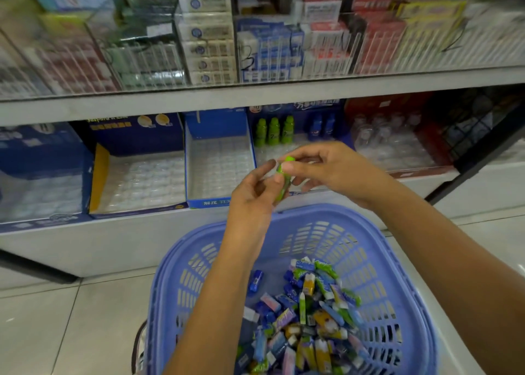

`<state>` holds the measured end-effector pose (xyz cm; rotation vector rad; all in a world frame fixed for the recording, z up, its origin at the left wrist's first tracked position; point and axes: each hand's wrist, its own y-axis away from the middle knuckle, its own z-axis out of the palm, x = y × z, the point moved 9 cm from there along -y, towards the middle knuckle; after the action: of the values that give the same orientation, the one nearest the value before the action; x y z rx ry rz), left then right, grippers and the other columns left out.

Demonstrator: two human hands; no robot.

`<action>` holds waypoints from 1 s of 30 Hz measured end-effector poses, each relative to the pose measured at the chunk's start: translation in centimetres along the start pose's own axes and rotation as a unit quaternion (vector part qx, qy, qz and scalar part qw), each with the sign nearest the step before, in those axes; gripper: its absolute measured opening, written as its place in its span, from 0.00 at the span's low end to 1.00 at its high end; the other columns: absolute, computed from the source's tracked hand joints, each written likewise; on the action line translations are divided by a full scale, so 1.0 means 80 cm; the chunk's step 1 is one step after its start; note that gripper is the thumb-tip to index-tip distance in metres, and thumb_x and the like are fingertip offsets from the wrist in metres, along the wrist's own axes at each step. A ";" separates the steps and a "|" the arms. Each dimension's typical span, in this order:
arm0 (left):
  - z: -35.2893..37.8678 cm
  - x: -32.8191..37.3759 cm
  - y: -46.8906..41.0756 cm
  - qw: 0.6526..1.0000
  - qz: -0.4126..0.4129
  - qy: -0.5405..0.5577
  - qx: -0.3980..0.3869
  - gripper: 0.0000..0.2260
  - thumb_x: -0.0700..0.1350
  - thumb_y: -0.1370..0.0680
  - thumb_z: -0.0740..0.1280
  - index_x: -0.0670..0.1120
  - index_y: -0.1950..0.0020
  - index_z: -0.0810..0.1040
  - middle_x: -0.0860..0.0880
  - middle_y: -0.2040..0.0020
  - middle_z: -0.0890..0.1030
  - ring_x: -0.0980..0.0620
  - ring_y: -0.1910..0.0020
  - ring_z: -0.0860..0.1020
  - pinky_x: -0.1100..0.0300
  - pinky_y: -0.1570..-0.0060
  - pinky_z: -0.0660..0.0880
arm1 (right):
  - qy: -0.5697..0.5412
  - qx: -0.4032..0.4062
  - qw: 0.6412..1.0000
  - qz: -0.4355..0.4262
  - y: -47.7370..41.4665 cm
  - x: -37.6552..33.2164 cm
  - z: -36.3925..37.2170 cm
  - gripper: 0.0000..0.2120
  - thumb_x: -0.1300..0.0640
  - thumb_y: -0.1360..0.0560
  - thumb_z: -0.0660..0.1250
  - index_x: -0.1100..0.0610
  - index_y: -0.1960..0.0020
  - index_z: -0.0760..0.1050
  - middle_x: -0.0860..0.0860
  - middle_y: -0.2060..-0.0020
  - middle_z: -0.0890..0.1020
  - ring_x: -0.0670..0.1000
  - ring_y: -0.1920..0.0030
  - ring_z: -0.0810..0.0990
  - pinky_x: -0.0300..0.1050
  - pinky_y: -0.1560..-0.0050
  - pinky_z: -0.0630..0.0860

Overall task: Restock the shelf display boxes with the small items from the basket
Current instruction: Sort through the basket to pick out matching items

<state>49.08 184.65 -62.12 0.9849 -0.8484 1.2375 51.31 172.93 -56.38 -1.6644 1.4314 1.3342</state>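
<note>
The basket (181,289), lilac slotted plastic, sits closest, on the white tiled floor (56,318). A heap of small wrapped items (306,323) in blue, green, yellow and pink lies toward its right side. Both forearms reach over it.

The left hand (252,195) curls thumb and fingers on the lower part of a green item (282,183). The right hand (329,167) pinches its top end between thumb and forefinger, the other fingers loosely bent. The green item is in the air above the basket's far rim, in front of the lower shelf (113,232). Its long axis is near upright, the upper end leaning slightly right.

On the lower shelf, left to right, stand a blue box (42,176), a yellow-sided box (136,181) and a box with a white grid tray (218,170). Next come a box with green bottles (272,131) standing at its back, and a red box (397,144). The upper shelf (255,96) carries blurred cartons (207,33) behind a clear panel.
</note>
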 end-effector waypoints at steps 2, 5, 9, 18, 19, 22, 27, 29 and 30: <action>-0.003 0.016 0.005 0.994 0.067 -0.076 0.033 0.12 0.40 0.24 0.69 0.55 0.44 0.77 0.51 0.50 0.82 0.59 0.53 0.81 0.68 0.54 0.76 | -0.038 0.049 0.998 0.014 0.002 0.001 -0.010 0.10 0.53 0.30 0.73 0.57 0.52 0.82 0.51 0.63 0.83 0.44 0.64 0.81 0.34 0.61 0.79; 0.002 0.035 0.012 0.984 0.137 -0.105 0.046 0.16 0.37 0.26 0.71 0.57 0.47 0.76 0.52 0.50 0.81 0.58 0.52 0.81 0.65 0.54 0.77 | -0.106 0.061 0.992 0.034 0.002 0.005 -0.011 0.09 0.56 0.33 0.74 0.58 0.55 0.82 0.51 0.66 0.85 0.46 0.64 0.83 0.34 0.62 0.79; 0.003 0.048 0.014 0.967 0.178 -0.163 0.078 0.16 0.39 0.27 0.72 0.53 0.43 0.76 0.53 0.47 0.81 0.58 0.49 0.80 0.60 0.51 0.79 | -0.155 0.065 0.985 0.028 -0.002 0.005 -0.006 0.10 0.61 0.32 0.74 0.62 0.51 0.81 0.52 0.63 0.86 0.47 0.62 0.85 0.34 0.62 0.79; 0.029 -0.021 0.009 0.744 0.143 -0.649 -0.068 0.29 0.50 0.19 0.59 0.42 0.22 0.51 0.45 0.23 0.56 0.48 0.24 0.53 0.57 0.25 0.48 | 0.102 0.147 0.979 -0.094 -0.074 -0.022 -0.042 0.14 0.65 0.30 0.73 0.61 0.45 0.79 0.54 0.54 0.82 0.39 0.59 0.80 0.24 0.57 0.73; 0.030 -0.027 0.011 0.714 0.153 -0.678 -0.080 0.30 0.50 0.19 0.58 0.41 0.22 0.50 0.45 0.22 0.54 0.48 0.24 0.51 0.57 0.25 0.42 | 0.141 0.132 0.976 -0.100 -0.086 -0.023 -0.037 0.15 0.65 0.30 0.72 0.60 0.43 0.79 0.55 0.52 0.82 0.42 0.55 0.81 0.24 0.55 0.73; 0.029 -0.032 0.012 0.680 0.182 -0.704 -0.087 0.31 0.51 0.19 0.58 0.41 0.22 0.47 0.44 0.22 0.52 0.47 0.23 0.50 0.57 0.27 0.34 | 0.294 0.084 0.946 -0.105 -0.123 -0.021 -0.020 0.17 0.61 0.29 0.72 0.56 0.40 0.78 0.56 0.44 0.81 0.53 0.44 0.78 0.35 0.42 0.71; 0.027 -0.034 0.012 0.682 0.196 -0.698 -0.093 0.32 0.51 0.19 0.58 0.41 0.22 0.45 0.44 0.22 0.50 0.47 0.23 0.49 0.59 0.31 0.31 | 0.313 0.031 0.946 -0.082 -0.159 -0.009 -0.017 0.20 0.59 0.27 0.71 0.53 0.35 0.75 0.53 0.40 0.78 0.45 0.45 0.73 0.19 0.56 0.63; 0.026 -0.035 0.012 0.684 0.195 -0.696 -0.092 0.32 0.51 0.19 0.58 0.41 0.22 0.45 0.44 0.22 0.49 0.47 0.23 0.49 0.59 0.31 0.30 | 0.325 0.019 0.942 -0.082 -0.165 -0.006 -0.015 0.20 0.58 0.27 0.70 0.52 0.35 0.75 0.51 0.40 0.78 0.42 0.47 0.72 0.18 0.59 0.64; 0.026 -0.036 0.012 0.685 0.194 -0.696 -0.092 0.32 0.51 0.19 0.58 0.42 0.22 0.44 0.44 0.21 0.49 0.47 0.23 0.48 0.59 0.31 0.30 | 0.334 0.016 0.939 -0.082 -0.168 -0.005 -0.014 0.20 0.58 0.27 0.70 0.52 0.35 0.75 0.51 0.40 0.79 0.42 0.48 0.72 0.21 0.58 0.64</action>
<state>47.73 181.75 -63.90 1.5918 -2.4164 0.4659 64.40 175.72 -58.06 -2.2830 1.6003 0.6627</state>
